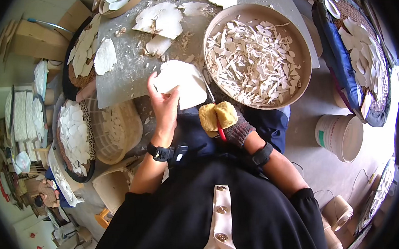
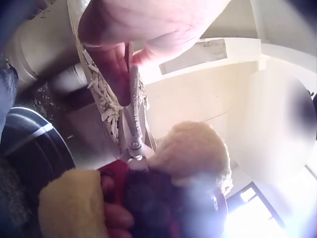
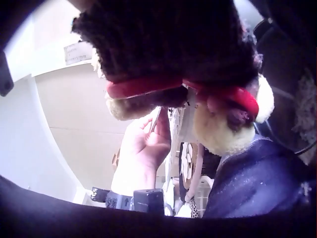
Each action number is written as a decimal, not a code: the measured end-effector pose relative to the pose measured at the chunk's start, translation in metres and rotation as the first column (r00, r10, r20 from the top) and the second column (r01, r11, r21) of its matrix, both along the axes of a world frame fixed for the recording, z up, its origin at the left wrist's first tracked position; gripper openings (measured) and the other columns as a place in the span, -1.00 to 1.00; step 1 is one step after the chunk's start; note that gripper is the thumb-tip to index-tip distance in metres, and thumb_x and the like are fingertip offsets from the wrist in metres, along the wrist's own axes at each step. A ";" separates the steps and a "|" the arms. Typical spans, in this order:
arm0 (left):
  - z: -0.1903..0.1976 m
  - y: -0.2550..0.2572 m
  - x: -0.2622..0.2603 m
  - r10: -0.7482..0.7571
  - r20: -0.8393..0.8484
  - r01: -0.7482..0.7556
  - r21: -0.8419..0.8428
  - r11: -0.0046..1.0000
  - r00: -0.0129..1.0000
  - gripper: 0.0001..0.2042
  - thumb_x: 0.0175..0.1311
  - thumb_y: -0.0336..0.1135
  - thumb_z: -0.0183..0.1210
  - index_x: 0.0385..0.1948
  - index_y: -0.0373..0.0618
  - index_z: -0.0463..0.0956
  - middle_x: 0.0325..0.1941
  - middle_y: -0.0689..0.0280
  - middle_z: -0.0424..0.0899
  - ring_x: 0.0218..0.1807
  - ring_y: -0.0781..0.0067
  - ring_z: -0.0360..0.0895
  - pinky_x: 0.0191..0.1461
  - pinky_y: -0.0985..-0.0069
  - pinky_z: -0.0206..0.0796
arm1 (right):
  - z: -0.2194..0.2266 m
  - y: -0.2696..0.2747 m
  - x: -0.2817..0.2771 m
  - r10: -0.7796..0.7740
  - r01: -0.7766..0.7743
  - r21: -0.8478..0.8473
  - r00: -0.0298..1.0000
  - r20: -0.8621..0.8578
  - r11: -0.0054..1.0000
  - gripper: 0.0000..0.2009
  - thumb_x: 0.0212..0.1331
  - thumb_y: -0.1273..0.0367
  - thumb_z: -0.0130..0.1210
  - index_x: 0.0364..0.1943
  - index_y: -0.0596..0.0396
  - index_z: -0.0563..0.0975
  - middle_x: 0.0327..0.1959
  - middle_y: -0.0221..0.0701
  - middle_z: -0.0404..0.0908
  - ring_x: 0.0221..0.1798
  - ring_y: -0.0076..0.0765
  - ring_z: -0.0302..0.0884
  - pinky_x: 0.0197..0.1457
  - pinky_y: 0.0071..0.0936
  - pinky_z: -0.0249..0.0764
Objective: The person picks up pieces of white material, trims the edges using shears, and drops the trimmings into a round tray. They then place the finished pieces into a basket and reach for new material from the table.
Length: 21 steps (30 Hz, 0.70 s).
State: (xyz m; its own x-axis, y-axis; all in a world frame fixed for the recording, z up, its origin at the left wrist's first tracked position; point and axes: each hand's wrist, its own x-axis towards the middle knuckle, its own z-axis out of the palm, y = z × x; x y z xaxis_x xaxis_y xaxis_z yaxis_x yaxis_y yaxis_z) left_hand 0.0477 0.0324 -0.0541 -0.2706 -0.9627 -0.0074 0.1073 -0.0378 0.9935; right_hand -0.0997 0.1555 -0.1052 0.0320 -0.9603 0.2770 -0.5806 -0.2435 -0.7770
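Note:
My left hand [image 1: 164, 106] grips a flat white irregular piece [image 1: 184, 80] by its lower left edge, over the near edge of a grey board [image 1: 124, 79]. My right hand [image 1: 227, 121] wears a dark knit glove with yellow sponge pads and grips red-handled scissors [image 1: 219, 129]. Their thin blades reach up to the right edge of the white piece. In the left wrist view the metal blades [image 2: 134, 124] run up to the left hand's fingers [image 2: 143, 25]. The right wrist view shows the glove [image 3: 173, 44] round the red handles [image 3: 143, 87], with the left hand [image 3: 141, 148] beyond.
A round tan tray [image 1: 304, 49] full of white cut strips lies right of the board. Larger white pieces and crumbs lie on the board. Baskets of white pieces [image 1: 75, 135] stand at the left, another [image 1: 363, 57] at the right, and a white bucket [image 1: 340, 135] on the floor.

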 end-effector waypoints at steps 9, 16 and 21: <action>0.003 -0.005 0.003 -0.002 -0.028 0.004 0.085 0.996 1.000 -0.33 0.11 -0.60 0.13 0.24 -0.10 -0.04 0.06 0.19 0.38 0.01 0.49 0.41 0.04 0.55 0.33 | 0.011 -0.003 0.002 -0.013 -0.026 0.116 0.944 0.329 0.993 -0.87 0.02 0.37 -0.01 -0.39 0.11 0.51 -0.41 -0.25 0.58 -0.31 -0.07 0.51 -0.26 -0.27 0.43; 0.011 -0.012 0.011 -0.015 -0.097 0.021 0.064 0.998 0.995 -0.33 0.13 -0.63 0.10 0.25 -0.08 -0.06 0.06 0.21 0.39 0.02 0.49 0.43 0.08 0.54 0.32 | 0.015 -0.005 0.006 -0.045 -0.097 0.198 0.792 0.609 0.975 -0.83 0.06 0.39 0.01 -0.30 0.14 0.53 -0.33 -0.24 0.59 -0.22 -0.12 0.53 -0.18 -0.32 0.44; 0.025 -0.008 0.012 -0.164 -0.067 0.169 0.082 0.982 0.984 -0.30 0.15 -0.62 0.09 0.29 -0.09 -0.11 0.06 0.19 0.41 -0.01 0.49 0.45 0.10 0.53 0.30 | 0.008 -0.016 0.002 -0.016 0.016 -0.002 0.982 0.190 1.000 -0.77 -0.08 0.37 0.15 -0.29 0.13 0.53 -0.32 -0.23 0.59 -0.22 -0.07 0.53 -0.17 -0.30 0.45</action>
